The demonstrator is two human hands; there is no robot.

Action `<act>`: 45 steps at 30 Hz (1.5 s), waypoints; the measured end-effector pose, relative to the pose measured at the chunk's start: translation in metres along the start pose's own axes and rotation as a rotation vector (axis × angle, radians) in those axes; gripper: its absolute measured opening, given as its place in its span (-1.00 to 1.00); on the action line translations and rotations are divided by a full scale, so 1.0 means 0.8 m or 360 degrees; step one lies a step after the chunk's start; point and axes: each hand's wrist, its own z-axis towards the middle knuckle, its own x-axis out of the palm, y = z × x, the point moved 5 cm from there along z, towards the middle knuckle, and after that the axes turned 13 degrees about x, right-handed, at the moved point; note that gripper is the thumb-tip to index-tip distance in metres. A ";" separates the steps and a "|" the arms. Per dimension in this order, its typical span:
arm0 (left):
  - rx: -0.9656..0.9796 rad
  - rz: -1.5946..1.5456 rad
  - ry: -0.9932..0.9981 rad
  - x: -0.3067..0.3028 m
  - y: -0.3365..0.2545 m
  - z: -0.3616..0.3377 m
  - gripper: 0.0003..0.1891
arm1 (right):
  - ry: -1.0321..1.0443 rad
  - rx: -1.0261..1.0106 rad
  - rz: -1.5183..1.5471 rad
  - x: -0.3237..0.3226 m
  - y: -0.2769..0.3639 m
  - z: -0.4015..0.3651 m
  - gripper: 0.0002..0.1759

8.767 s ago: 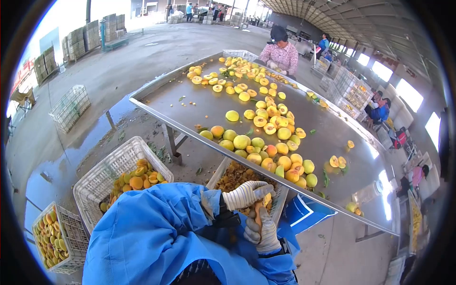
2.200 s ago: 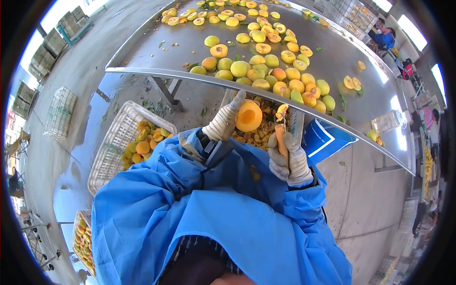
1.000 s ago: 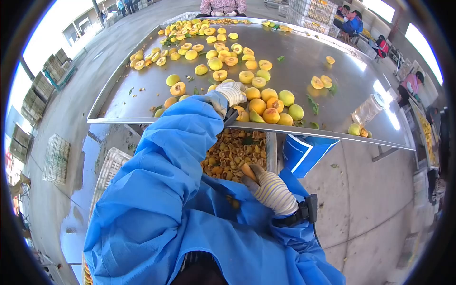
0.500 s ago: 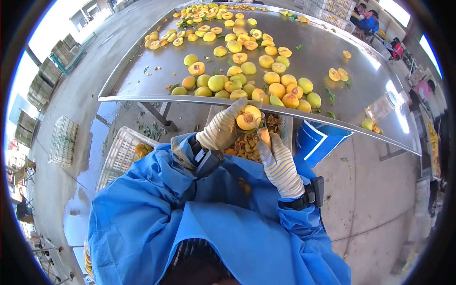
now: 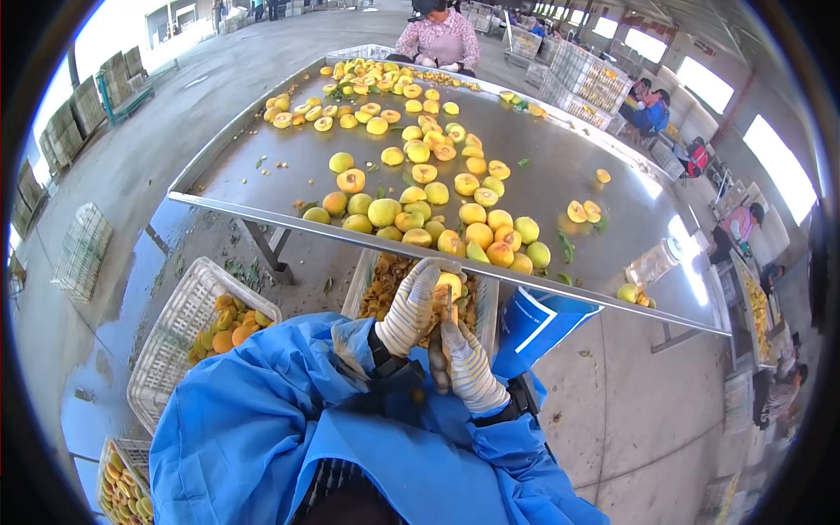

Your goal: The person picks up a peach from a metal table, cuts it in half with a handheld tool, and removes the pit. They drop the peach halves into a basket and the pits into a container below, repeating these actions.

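Observation:
My left hand (image 5: 411,306), in a striped glove, is closed around a cut yellow peach (image 5: 451,282) just below the table's front edge. My right hand (image 5: 471,372), gloved too, grips a small tan-handled tool (image 5: 451,317) whose thin metal end is against the peach. The exact shape of that end is too small to make out. Below both hands stands a crate (image 5: 357,284) holding orange-brown peach scraps (image 5: 385,284). Whole and halved peaches (image 5: 383,212) lie on the metal table (image 5: 289,188) just beyond my hands.
A blue bucket (image 5: 529,328) stands right of the scrap crate. On my left are a white crate (image 5: 162,350) of peaches and another crate of fruit (image 5: 122,490). A clear jar (image 5: 654,262) lies on the table. Across it sits a person (image 5: 437,39); others work at right.
My view has tilted up and swung right, bringing the person across the table into sight. Both hands have come closer together, and the tool has moved up against the peach.

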 end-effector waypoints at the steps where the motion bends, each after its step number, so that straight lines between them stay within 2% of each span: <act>1: 0.0030 0.0015 0.0014 -0.003 0.004 -0.001 -0.53 | 0.0073 0.0096 0.0045 -0.001 0.003 -0.003 -0.45; 2: 0.0056 0.0031 0.0028 -0.006 0.005 0.001 -0.52 | 0.0145 0.0194 0.0093 -0.002 0.004 -0.005 -0.42; 5: -0.0176 -0.0113 0.0107 -0.003 0.001 0.006 -0.50 | 0.0147 0.0176 -0.0004 -0.016 0.011 -0.002 -0.36; 6: -0.0376 -0.0237 0.0070 -0.001 -0.003 0.006 -0.51 | 0.0038 0.0160 -0.0113 -0.020 0.015 -0.005 -0.38; 8: -0.0307 -0.0118 0.0020 -0.018 0.009 0.009 -0.50 | -0.0241 -0.0098 -0.0506 -0.033 0.017 0.003 -0.44; 9: -0.0279 -0.0057 -0.0013 -0.026 0.013 0.007 -0.50 | -0.0414 -0.0572 -0.0954 -0.044 0.015 0.016 -0.46; 10: -0.0290 -0.0040 -0.0052 -0.023 0.011 0.005 -0.49 | -0.0751 -0.1034 -0.1384 -0.045 0.018 0.017 -0.48; 13: -0.0274 -0.0034 -0.0114 -0.022 0.016 0.004 -0.48 | -0.0991 -0.0713 -0.1683 -0.029 0.007 0.012 -0.48; 14: -0.0251 -0.0089 -0.0210 -0.022 0.018 0.003 -0.56 | -0.0992 -0.0959 -0.1609 -0.027 0.000 0.017 -0.47; 16: -0.0128 0.0072 -0.0178 -0.021 0.016 0.006 -0.48 | -0.0660 -0.0766 -0.1106 -0.035 -0.018 0.038 -0.48; 18: -0.0073 0.0171 -0.0170 -0.017 0.011 0.003 -0.42 | -0.0402 -0.0287 -0.0624 -0.025 -0.016 0.023 -0.50; 20: -0.0132 0.0144 -0.0207 -0.018 0.009 -0.002 -0.42 | -0.0354 -0.0161 -0.0563 -0.019 -0.003 0.015 -0.54; 21: -0.0166 0.0107 -0.0214 -0.020 0.011 -0.002 -0.43 | -0.0550 -0.0644 -0.0949 -0.019 -0.001 0.020 -0.57; 22: -0.0105 0.0049 -0.0234 -0.020 0.018 -0.001 -0.44 | -0.0901 -0.1106 -0.1327 -0.014 0.001 0.018 -0.59; 25: -0.0051 -0.0076 -0.0401 -0.013 0.023 -0.007 -0.51 | -0.1102 -0.0782 -0.1669 -0.016 0.008 0.023 -0.57; 26: -0.0030 -0.0103 -0.0399 -0.015 0.026 -0.007 -0.50 | -0.1049 -0.0818 -0.1586 -0.013 0.012 0.017 -0.62; 29: -0.0144 -0.0043 -0.0273 -0.027 0.028 -0.009 -0.44 | -0.0898 -0.0871 -0.1621 -0.019 0.008 0.018 -0.61; 30: -0.0160 0.0126 -0.0247 -0.031 0.026 -0.007 -0.43 | -0.0852 -0.0586 -0.1754 -0.013 0.017 0.015 -0.59; 33: -0.0312 0.0247 -0.0075 -0.041 0.032 0.000 -0.42 | -0.0839 -0.0596 -0.1901 -0.024 0.002 0.024 -0.52; 36: -0.0550 0.0164 0.0046 -0.038 0.028 0.001 -0.40 | -0.0519 -0.0870 -0.1279 -0.030 -0.008 0.024 -0.52; 37: -0.0602 0.0112 0.0129 -0.041 0.031 0.005 -0.40 | -0.0439 -0.0752 -0.1176 -0.035 -0.009 0.025 -0.51; 40: -0.0603 0.0230 0.0155 -0.045 0.035 0.006 -0.39 | -0.0165 0.0005 -0.0748 -0.032 -0.018 0.022 -0.47; 43: -0.0696 0.0195 0.0246 -0.037 0.023 0.007 -0.40 | 0.0027 0.0343 -0.0251 -0.015 -0.012 0.006 -0.46; 45: -0.0607 0.0105 0.0070 -0.037 0.028 0.006 -0.43 | 0.0019 0.0330 -0.0219 -0.010 -0.011 0.008 -0.46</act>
